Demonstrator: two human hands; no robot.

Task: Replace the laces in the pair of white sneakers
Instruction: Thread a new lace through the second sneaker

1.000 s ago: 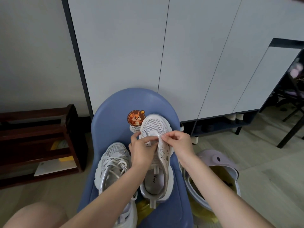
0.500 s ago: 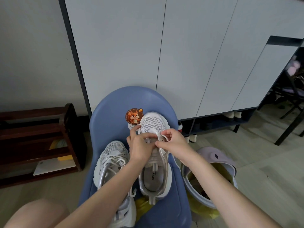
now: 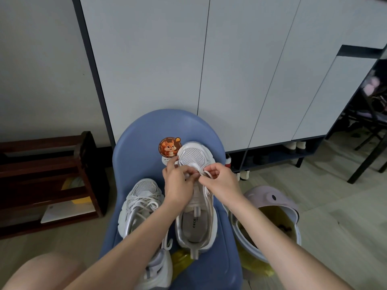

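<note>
Both forearms reach forward from the near edge of the view and meet over the front half of the right sneaker (image 3: 195,208). The left hand (image 3: 178,185) has its fingers curled in, gripping the shoe's upper by the lowest eyelets; whether it also pinches the lace there is hidden by its own knuckles. The right hand (image 3: 222,181) faces it, nearly touching, with thumb and forefinger pinching a white lace (image 3: 206,173) that stands up in a small loop just behind the toe mesh.

That sneaker lies sole-down on a blue chair (image 3: 146,139), right of the seat's middle, its long axis running from the seat's near edge toward the backrest, toe pointing at the backrest and heel loop toward the person. Its eyelets look mostly bare and the insole shows.

The left sneaker (image 3: 144,201) lies beside it toward the seat's left edge, parallel, toe also toward the backrest, with loose laces crossed over its tongue and the left forearm passing above its heel.

A squirrel sticker (image 3: 169,147) sits on the backrest, just left of the right sneaker's toe.
</note>
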